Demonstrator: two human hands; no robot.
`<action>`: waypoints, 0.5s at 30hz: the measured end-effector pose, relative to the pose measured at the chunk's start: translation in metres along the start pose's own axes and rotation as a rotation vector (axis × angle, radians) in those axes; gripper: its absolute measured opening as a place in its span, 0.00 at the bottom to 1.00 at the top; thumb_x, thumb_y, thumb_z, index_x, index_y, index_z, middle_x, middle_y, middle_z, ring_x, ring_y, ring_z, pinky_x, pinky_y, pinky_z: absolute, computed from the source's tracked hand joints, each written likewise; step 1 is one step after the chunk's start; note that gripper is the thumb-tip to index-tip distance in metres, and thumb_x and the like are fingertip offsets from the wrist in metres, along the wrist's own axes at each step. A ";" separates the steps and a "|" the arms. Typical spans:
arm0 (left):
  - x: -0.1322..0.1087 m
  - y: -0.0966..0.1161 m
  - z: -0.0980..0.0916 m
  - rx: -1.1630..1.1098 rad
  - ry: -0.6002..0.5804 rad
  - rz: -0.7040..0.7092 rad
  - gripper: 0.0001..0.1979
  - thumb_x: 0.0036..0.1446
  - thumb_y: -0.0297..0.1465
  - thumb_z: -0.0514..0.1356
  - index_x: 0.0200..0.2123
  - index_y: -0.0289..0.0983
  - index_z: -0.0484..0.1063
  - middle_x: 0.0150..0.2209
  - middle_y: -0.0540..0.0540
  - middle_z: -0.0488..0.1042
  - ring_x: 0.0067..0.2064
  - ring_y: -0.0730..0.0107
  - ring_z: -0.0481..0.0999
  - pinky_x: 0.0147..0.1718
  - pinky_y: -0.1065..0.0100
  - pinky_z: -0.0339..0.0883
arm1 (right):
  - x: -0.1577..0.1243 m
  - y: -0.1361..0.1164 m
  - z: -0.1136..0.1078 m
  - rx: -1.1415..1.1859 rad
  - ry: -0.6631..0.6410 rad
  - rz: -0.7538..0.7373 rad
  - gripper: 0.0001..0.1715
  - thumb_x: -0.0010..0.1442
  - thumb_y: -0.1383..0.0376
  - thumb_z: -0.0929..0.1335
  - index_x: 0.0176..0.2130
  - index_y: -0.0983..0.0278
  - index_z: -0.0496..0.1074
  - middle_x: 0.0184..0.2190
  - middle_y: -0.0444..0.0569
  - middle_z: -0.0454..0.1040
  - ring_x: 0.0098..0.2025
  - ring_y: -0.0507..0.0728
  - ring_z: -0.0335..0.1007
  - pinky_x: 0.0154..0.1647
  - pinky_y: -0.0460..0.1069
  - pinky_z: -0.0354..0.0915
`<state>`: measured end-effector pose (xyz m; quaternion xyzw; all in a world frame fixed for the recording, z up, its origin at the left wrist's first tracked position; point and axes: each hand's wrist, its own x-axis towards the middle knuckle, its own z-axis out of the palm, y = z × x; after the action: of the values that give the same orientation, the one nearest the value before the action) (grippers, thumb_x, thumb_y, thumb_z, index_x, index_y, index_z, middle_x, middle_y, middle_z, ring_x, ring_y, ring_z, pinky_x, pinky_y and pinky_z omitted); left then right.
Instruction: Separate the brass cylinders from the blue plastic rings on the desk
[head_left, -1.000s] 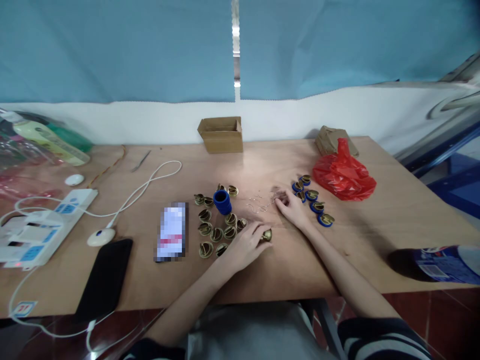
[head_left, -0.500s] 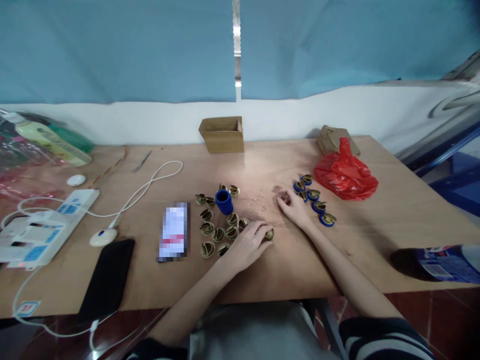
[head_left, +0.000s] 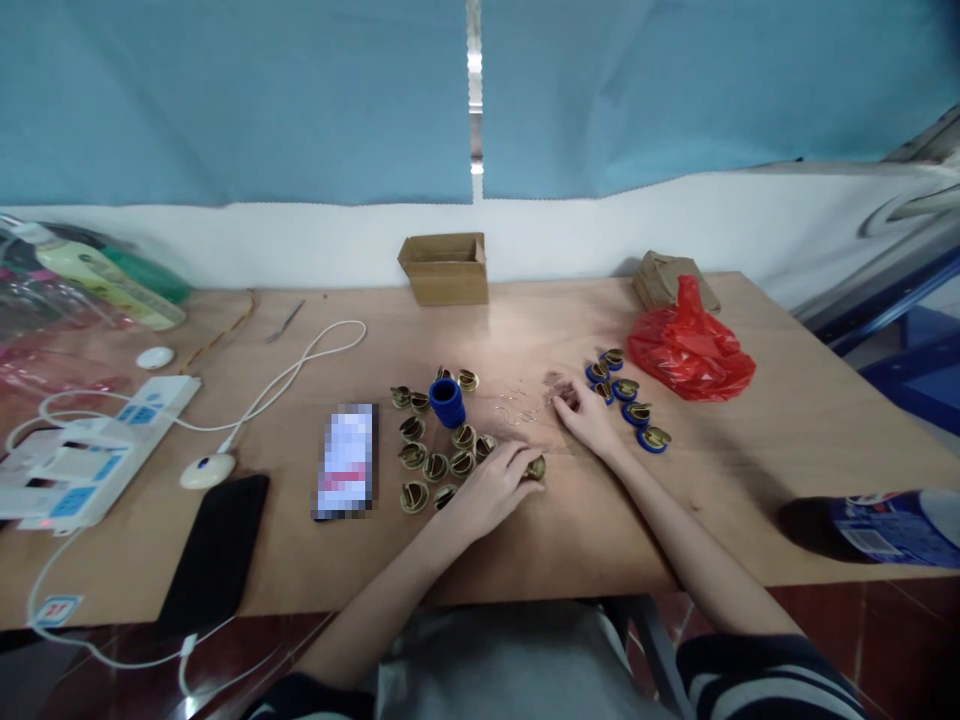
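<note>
My left hand (head_left: 491, 490) has its fingers closed on a round brass piece (head_left: 534, 468) near the table's front. To its left several similar brass pieces (head_left: 436, 467) lie in loose rows. A stack of blue rings (head_left: 448, 402) stands among them. My right hand (head_left: 581, 410) rests on the table with thumb and fingertips pinched at the end of some thin wire pieces (head_left: 517, 411); what exactly it grips is too small to make out. Right of that hand lie several brass pieces set in blue rings (head_left: 637, 413).
A small open cardboard box (head_left: 448, 280) stands at the back. Toward the right are a red plastic bag (head_left: 694, 350) and a bottle (head_left: 877, 527). On the left lie a lit phone (head_left: 346, 462), a black phone (head_left: 215, 550), white cables and a power strip (head_left: 112, 460).
</note>
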<state>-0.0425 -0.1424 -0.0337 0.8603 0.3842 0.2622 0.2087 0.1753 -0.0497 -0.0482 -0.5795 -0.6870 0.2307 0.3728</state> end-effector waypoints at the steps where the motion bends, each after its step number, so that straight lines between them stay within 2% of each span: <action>1: 0.000 0.000 0.000 0.001 0.000 0.000 0.20 0.64 0.32 0.63 0.57 0.38 0.65 0.51 0.41 0.73 0.54 0.55 0.76 0.55 0.54 0.72 | 0.000 0.000 0.000 0.001 0.000 0.000 0.11 0.57 0.63 0.65 0.40 0.62 0.72 0.28 0.46 0.76 0.27 0.56 0.72 0.31 0.50 0.67; 15: 0.001 0.001 -0.002 0.049 -0.006 0.031 0.18 0.67 0.31 0.59 0.58 0.37 0.65 0.51 0.40 0.73 0.54 0.56 0.76 0.56 0.54 0.72 | 0.000 -0.002 -0.002 -0.022 -0.005 -0.009 0.11 0.58 0.63 0.65 0.41 0.62 0.72 0.28 0.46 0.76 0.27 0.56 0.71 0.32 0.50 0.68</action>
<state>-0.0427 -0.1417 -0.0314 0.8718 0.3763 0.2533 0.1849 0.1759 -0.0500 -0.0457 -0.5798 -0.6932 0.2228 0.3656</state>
